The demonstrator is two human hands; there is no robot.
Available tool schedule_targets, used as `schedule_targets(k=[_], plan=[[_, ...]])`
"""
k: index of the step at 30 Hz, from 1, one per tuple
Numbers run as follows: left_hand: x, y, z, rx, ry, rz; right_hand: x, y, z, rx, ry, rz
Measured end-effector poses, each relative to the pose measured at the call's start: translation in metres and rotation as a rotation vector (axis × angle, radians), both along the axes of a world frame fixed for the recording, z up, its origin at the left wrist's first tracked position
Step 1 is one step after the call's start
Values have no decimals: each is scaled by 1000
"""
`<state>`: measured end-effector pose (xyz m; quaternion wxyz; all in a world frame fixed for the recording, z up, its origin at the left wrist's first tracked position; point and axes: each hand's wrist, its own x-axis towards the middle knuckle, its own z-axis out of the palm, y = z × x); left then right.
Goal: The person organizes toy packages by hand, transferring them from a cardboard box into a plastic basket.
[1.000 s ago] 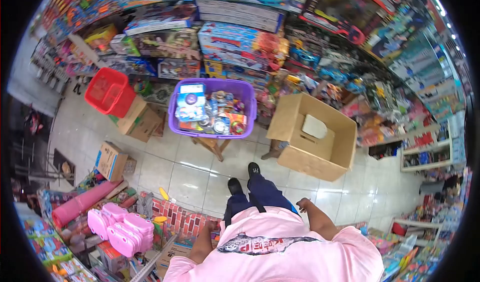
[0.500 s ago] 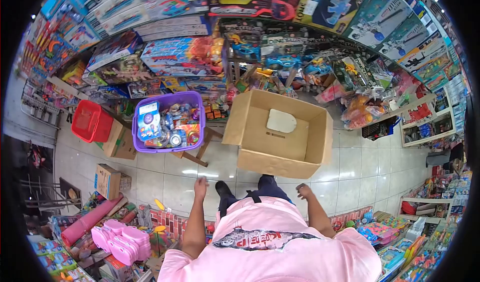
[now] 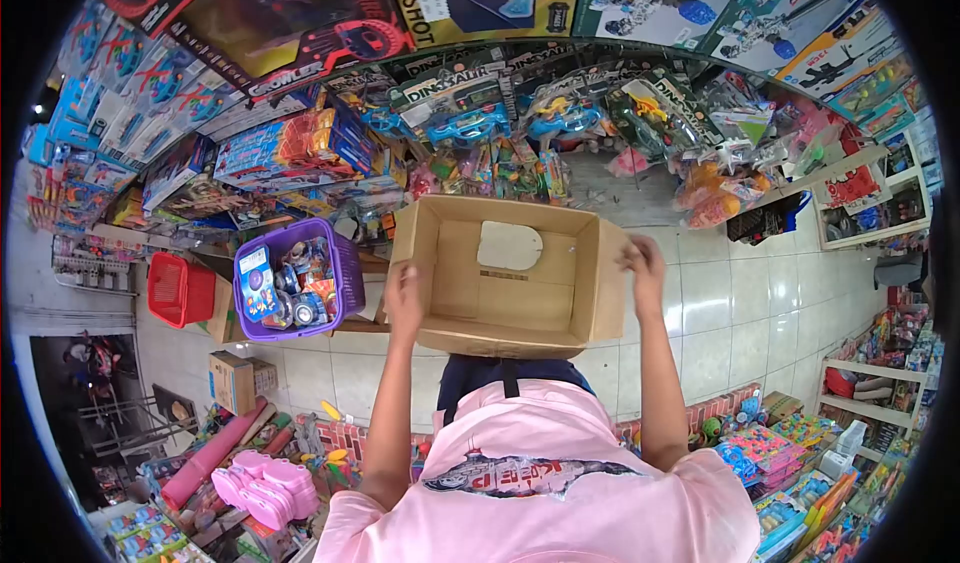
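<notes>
A cardboard box (image 3: pixel 500 308) with its top open sits in front of me, its side flaps folded outward. Inside, on the bottom, lies a pale flat piece (image 3: pixel 510 246) with one rounded end. My left hand (image 3: pixel 404 301) is at the box's left flap, fingers loosely stretched and a little blurred. Past the right flap is my right hand (image 3: pixel 643 266), its fingers bent and apart near the flap's edge. Whether either hand touches the cardboard is hard to see. Neither hand visibly holds anything.
On the left stand a purple basket (image 3: pixel 352 281) of packaged toys and a red basket (image 3: pixel 182 291). Toy packages such as the dinosaur sets (image 3: pixel 455 103) fill the shelves ahead. Pink cases (image 3: pixel 265 488) are behind left; a white rack (image 3: pixel 875 208) stands right.
Both hands have risen and moved forward from beside my body to either side of the cardboard box. The view has turned to the right, and the box now appears farther left.
</notes>
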<state>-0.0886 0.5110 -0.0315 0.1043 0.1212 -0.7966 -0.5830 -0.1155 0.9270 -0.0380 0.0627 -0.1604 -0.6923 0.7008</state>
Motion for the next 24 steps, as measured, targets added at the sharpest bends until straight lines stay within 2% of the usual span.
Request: schedule_targets(k=[1, 3, 5, 6, 7, 8, 10, 11, 13, 15, 17, 18, 20, 21, 22, 23, 24], plan=[[-10, 12, 2, -81, -59, -89, -12, -19, 4, -63, 3, 124], [-32, 12, -82, -345, -73, -195, -30, -64, 0, -131, -102, 254], [-42, 42, -50, -278, -287, -339, -43, -93, -39, -235, -356, 352], [-48, 46, -63, -279, -290, -335, -47, -107, -54, -163, -506, 339], [-53, 46, -89, -205, -404, -385, -50, -118, -67, -89, -654, 327], [-55, 46, -112, -128, -518, -432, -50, -127, -81, -88, -657, 337], [-59, 53, -133, -172, -591, -400, -51, -138, -103, -47, -821, 320], [-62, 57, -140, -216, -664, -379, -50, -142, -113, -44, -817, 330], [-60, 66, -148, -153, -672, -373, -47, -149, -132, -202, -780, 146], [-56, 70, -154, -91, -679, -358, -52, -148, -157, -181, -735, 199], [-48, 69, -156, 50, -775, -490, -55, -143, -163, -159, -690, 257], [-43, 67, -151, 50, -770, -475, -58, -140, -159, -139, -671, 289], [-35, 67, -127, 268, -929, -399, -61, -142, -145, -112, -641, 337], [-32, 61, -118, 271, -918, -386, -58, -143, -135, -58, -528, 371], [-27, 50, -110, 427, -892, -407, -53, -143, -124, -6, -418, 402], [-20, 40, -102, 583, -864, -428, -46, -145, -104, -2, -417, 416], [-13, 33, -89, 591, -858, -415, -38, -150, -71, 50, -326, 450]])
